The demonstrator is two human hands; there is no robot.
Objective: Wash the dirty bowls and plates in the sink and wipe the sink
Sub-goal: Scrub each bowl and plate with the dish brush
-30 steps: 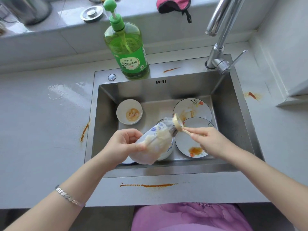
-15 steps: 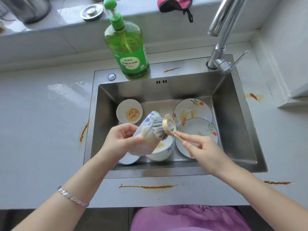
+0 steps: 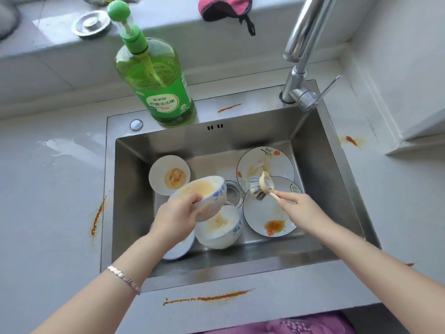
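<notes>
The left hand (image 3: 177, 218) grips a blue-patterned bowl (image 3: 204, 196) by its near side, fingers curled over the rim. The bowl is tilted, its mouth facing up and away, and is held above the other dishes in the middle of the sink (image 3: 168, 145). The right hand (image 3: 303, 212) pinches the pale handle of a dish brush (image 3: 261, 186) between thumb and forefinger, the remaining fingers folded beneath. The brush head hangs apart from the bowl, to its right, over the two plates. Around the steel sink runs a pale grey counter (image 3: 48, 213) streaked with orange sauce along the front edge and at the left, and a small puddle (image 3: 60, 145) lies further back. A green bottle of dish soap (image 3: 156, 80) stands on the sink's back rim and a chrome tap (image 3: 303, 44) rises at the right corner. On the ledge behind lie a metal drain plug (image 3: 91, 24) and a pink cloth (image 3: 224, 8). The held bowl is white inside and smeared with yellowish-orange residue. A matching bowl (image 3: 221, 227) below it, a small white bowl (image 3: 168, 174) at the left and the front plate (image 3: 265, 213) all carry orange stains. The rear plate (image 3: 265, 162) — flower-painted — shows fainter smears.
</notes>
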